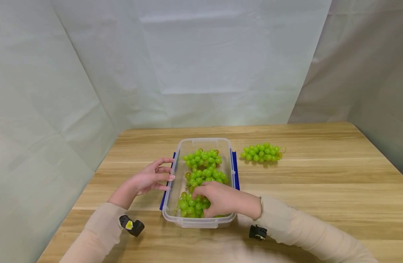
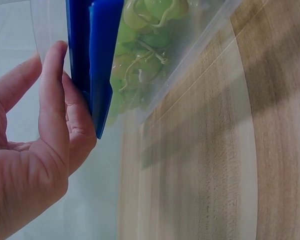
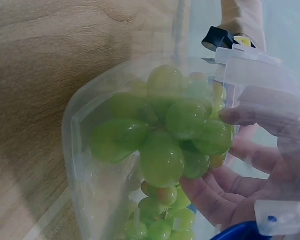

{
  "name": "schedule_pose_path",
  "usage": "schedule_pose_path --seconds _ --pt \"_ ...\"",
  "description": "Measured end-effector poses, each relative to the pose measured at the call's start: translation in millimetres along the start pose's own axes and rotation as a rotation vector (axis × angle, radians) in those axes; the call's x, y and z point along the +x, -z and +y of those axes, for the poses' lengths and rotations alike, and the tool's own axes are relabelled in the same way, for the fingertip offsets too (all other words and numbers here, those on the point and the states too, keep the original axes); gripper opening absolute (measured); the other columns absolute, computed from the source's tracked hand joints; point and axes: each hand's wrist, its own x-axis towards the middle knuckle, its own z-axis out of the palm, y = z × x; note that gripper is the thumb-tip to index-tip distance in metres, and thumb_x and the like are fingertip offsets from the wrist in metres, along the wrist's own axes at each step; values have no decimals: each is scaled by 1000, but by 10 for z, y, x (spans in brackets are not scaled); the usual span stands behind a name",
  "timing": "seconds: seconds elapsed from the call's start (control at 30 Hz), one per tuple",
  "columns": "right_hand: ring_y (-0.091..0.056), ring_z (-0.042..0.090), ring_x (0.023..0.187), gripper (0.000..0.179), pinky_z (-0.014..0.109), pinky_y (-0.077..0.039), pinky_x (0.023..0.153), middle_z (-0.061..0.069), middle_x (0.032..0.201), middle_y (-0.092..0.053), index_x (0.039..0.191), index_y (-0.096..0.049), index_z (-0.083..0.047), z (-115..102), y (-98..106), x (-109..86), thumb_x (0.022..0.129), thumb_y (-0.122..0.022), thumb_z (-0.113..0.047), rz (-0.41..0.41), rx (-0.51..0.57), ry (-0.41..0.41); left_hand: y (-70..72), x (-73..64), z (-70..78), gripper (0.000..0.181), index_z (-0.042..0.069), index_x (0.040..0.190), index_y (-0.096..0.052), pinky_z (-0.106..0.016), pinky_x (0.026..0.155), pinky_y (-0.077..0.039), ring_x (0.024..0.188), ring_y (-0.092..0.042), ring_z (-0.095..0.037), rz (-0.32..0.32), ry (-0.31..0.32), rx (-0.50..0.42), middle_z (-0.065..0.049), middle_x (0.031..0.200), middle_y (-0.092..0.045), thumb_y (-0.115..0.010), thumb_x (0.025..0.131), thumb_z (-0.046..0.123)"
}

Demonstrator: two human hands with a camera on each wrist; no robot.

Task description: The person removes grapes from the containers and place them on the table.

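Note:
A clear plastic box (image 1: 168, 204) with blue side latches (image 1: 235, 171) stands lidless on the table, three bunches of green grapes inside. My right hand (image 1: 217, 197) reaches over the right wall into the near end, thumb and fingers curled round the nearest bunch of grapes (image 1: 188, 207). Through the clear wall, the right wrist view shows the fingertips against these grapes (image 3: 162, 155). Further back lie a middle bunch (image 1: 217, 175) and a far bunch (image 1: 201, 157). With fingers spread and fairly straight, my left hand (image 1: 150, 178) touches the box's left side by the blue latch (image 2: 102, 60).
A fourth bunch of grapes (image 1: 262, 152) lies on the wooden table (image 1: 319, 182) to the right of the box, its stem pointing right. Pale sheets (image 1: 214, 62) hang behind the table and at its sides. Each wrist wears a small black camera (image 1: 131, 225).

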Motion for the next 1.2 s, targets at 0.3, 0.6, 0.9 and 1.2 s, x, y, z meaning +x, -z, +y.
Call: schedule_pose_path --seconds 0.3,0.6,0.9,1.2 --pt "-53 7 85 39 17 -48 72 2 106 -64 112 -64 -10 -7 12 -10 74 -74 -8 7 6 17 -3 13 -20 77 6 147 -17 -38 79 -58 102 -60 -28 7 -7 -4 -33 138 -32 -67 89 14" --pt "-50 8 83 42 17 -46 70 1 102 -61 112 -63 -11 -8 37 -38 72 -73 -5 35 32 31 6 17 -28 76 7 146 -18 -38 79 -58 102 -60 -28 6 -7 -2 -32 137 -33 -67 88 15" --pt "-46 9 77 41 17 -45 63 -4 94 -55 113 -63 -13 -13 96 -68 73 -69 -2 45 96 3 11 22 -20 76 7 147 -18 -37 79 -58 102 -60 -29 1 -9 -7 -32 138 -33 -66 89 15" --pt "-48 11 81 43 17 -46 67 -2 97 -57 113 -62 -11 14 189 -104 72 -67 -1 98 88 40 11 24 -26 77 7 147 -17 -37 80 -58 103 -60 -30 5 -1 0 -32 138 -33 -67 88 15"
